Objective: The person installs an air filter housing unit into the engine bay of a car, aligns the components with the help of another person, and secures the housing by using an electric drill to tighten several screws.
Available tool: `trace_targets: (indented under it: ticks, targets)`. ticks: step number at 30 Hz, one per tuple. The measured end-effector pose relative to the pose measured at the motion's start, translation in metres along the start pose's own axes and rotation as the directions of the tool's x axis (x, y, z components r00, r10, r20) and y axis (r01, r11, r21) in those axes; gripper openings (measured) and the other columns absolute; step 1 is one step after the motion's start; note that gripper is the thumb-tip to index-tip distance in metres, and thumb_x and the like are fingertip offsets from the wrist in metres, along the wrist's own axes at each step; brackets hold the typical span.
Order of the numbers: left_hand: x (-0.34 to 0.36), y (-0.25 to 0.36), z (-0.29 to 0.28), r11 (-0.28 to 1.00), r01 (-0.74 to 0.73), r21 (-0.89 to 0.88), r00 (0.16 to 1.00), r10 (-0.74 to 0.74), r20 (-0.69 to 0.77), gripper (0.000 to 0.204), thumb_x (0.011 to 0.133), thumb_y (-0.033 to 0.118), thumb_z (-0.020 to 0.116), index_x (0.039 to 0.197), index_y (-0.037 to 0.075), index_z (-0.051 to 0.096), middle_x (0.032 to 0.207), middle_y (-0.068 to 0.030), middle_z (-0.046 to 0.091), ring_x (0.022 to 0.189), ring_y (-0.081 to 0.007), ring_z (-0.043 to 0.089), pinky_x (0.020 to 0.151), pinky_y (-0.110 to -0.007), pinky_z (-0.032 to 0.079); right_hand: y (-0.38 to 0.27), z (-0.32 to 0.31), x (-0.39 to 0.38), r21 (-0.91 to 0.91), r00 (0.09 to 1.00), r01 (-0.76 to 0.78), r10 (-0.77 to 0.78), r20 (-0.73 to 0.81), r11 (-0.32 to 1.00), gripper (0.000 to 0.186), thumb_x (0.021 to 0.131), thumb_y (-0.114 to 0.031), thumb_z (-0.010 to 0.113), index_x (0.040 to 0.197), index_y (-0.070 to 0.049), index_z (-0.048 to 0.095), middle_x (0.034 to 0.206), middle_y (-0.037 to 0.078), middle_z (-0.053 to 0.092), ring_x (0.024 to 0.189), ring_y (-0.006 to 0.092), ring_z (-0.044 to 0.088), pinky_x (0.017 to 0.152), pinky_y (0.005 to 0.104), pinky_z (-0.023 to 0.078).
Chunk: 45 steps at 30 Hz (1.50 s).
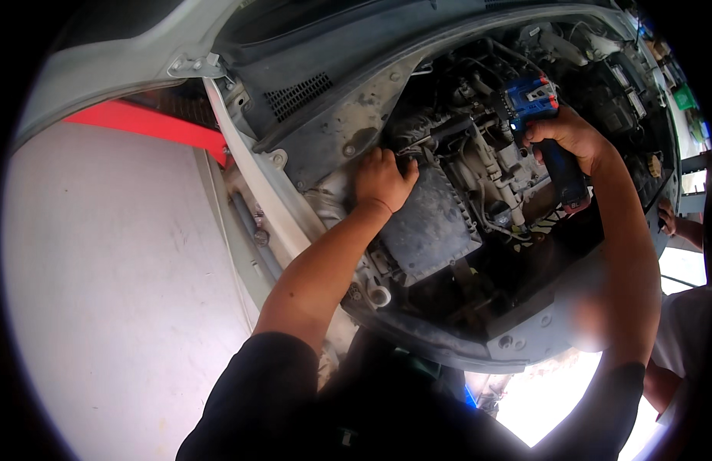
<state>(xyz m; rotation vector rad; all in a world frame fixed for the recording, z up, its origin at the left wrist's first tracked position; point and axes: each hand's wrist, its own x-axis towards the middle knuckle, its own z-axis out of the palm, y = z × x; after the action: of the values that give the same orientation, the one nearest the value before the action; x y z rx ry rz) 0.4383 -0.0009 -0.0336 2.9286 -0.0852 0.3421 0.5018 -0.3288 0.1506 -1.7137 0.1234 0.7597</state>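
Note:
My right hand point(572, 140) grips a blue and black cordless drill point(529, 104) by its handle, with the battery end toward me. From its front a long dark extension point(452, 128) points left, its thin tip close to the far edge of a black air filter housing point(429, 223). At that far left edge rests my left hand point(383, 183), thumb spread from the fingers. The fingertips bend over the edge, so whatever lies under them is hidden. Behind the housing, a ribbed intake hose point(413, 129) lies beside the extension.
Around my hands is the car's open engine bay, with the metal engine point(506, 173) in the middle and a black battery point(613, 96) at the far right. The fender edge point(252, 173) runs along the left. Another person's hand point(667, 217) touches the right front edge.

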Motion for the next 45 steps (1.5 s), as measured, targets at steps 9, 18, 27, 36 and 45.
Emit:
trace_targets:
  ticks: [9, 18, 27, 36, 45]
  targets:
    - [0.001, -0.001, -0.001, 0.999, 0.026, -0.030, 0.999, -0.025, 0.025, 0.047, 0.088, 0.049, 0.061, 0.091, 0.002, 0.060, 0.099, -0.0174, 0.061, 0.097, -0.0366, 0.061, 0.086, -0.045, 0.052, -0.002, -0.006, 0.014, -0.038, 0.999, 0.032, -0.031, 0.029, 0.999, 0.021, 0.073, -0.016, 0.076, 0.088, -0.006, 0.068, 0.081, 0.006, 0.069, 0.061, 0.0156, 0.063, 0.063, 0.0316, 0.054]
    - [0.001, 0.003, -0.003, 0.994, 0.104, -0.031, 0.994, -0.103, 0.040, 0.050, 0.085, 0.051, 0.063, 0.091, 0.001, 0.060, 0.100, -0.0181, 0.061, 0.098, -0.0378, 0.061, 0.086, -0.046, 0.051, 0.005, -0.011, 0.023, -0.038, 0.997, 0.061, -0.059, 0.056, 0.997, 0.028, 0.072, -0.015, 0.075, 0.095, -0.005, 0.063, 0.079, 0.007, 0.065, 0.059, 0.0168, 0.062, 0.056, 0.0326, 0.052]
    - [0.001, 0.003, -0.002, 0.992, 0.124, -0.021, 0.991, -0.122, 0.055, 0.051, 0.085, 0.053, 0.062, 0.092, 0.002, 0.060, 0.101, -0.0177, 0.060, 0.099, -0.0374, 0.061, 0.086, -0.047, 0.051, 0.006, -0.021, 0.033, -0.050, 0.996, 0.027, -0.023, 0.081, 0.998, 0.026, 0.074, -0.015, 0.076, 0.097, -0.006, 0.066, 0.082, 0.006, 0.069, 0.062, 0.0157, 0.064, 0.062, 0.0315, 0.055]
    - [0.002, 0.003, -0.004, 0.992, 0.122, -0.027, 0.989, -0.119, 0.086, 0.052, 0.086, 0.054, 0.062, 0.091, 0.002, 0.061, 0.102, -0.0175, 0.061, 0.098, -0.0372, 0.062, 0.085, -0.046, 0.052, -0.008, -0.012, 0.032, -0.191, 0.984, 0.154, -0.134, 0.116, 0.969, 0.030, 0.073, -0.013, 0.077, 0.098, -0.004, 0.065, 0.081, 0.008, 0.068, 0.063, 0.0176, 0.065, 0.063, 0.0324, 0.057]
    - [0.000, 0.000, -0.006, 0.993, 0.107, -0.053, 0.992, -0.104, 0.068, 0.052, 0.084, 0.054, 0.063, 0.089, 0.002, 0.061, 0.101, -0.0182, 0.062, 0.098, -0.0371, 0.062, 0.085, -0.046, 0.052, -0.050, 0.005, 0.038, -0.358, 0.985, 0.162, -0.131, 0.109, 0.920, 0.031, 0.072, -0.011, 0.076, 0.099, -0.002, 0.065, 0.082, 0.008, 0.068, 0.068, 0.0177, 0.065, 0.062, 0.0314, 0.055]
